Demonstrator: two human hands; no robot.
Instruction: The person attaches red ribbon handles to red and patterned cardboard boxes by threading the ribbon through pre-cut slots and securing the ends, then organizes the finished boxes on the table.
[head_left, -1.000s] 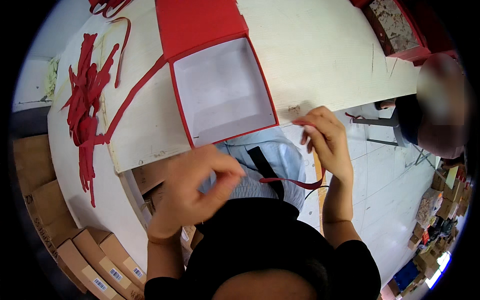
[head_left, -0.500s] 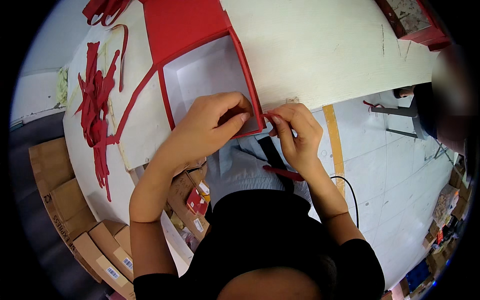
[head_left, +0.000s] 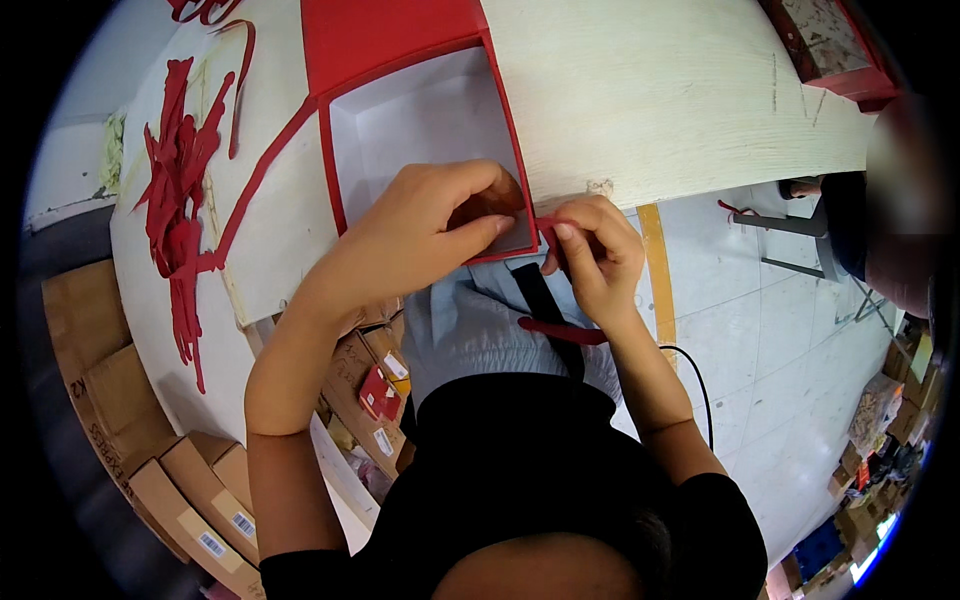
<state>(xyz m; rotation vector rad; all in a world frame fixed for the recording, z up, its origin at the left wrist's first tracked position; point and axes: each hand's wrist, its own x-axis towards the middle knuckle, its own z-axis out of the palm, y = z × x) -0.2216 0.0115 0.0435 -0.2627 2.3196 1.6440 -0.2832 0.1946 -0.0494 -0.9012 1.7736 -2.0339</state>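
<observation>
An open red box (head_left: 515,150) with a white inside (head_left: 420,120) sits at the table's near edge, its red lid (head_left: 390,35) folded back. My left hand (head_left: 430,215) reaches into it, thumb and fingers curled together by the right wall; what they pinch, if anything, is hidden. Just outside that wall, my right hand (head_left: 605,255) pinches a red ribbon (head_left: 550,228) against or close to the box side. A loose red ribbon length (head_left: 560,331) hangs below, by my right wrist. Another red ribbon strip (head_left: 262,170) runs from the box's left side across the table.
A bundle of red ribbons (head_left: 178,220) lies on the white table (head_left: 650,90) at left. Cardboard boxes (head_left: 190,500) stand below left. Another red box (head_left: 850,60) is at far right. Beyond the table edge are a tiled floor (head_left: 740,330), a stool (head_left: 800,225) and a partly visible person.
The view has shifted slightly, so the table and ribbons appear higher and further left. Both hands keep their places at the box's right wall; more ribbon width shows at my right fingertips.
</observation>
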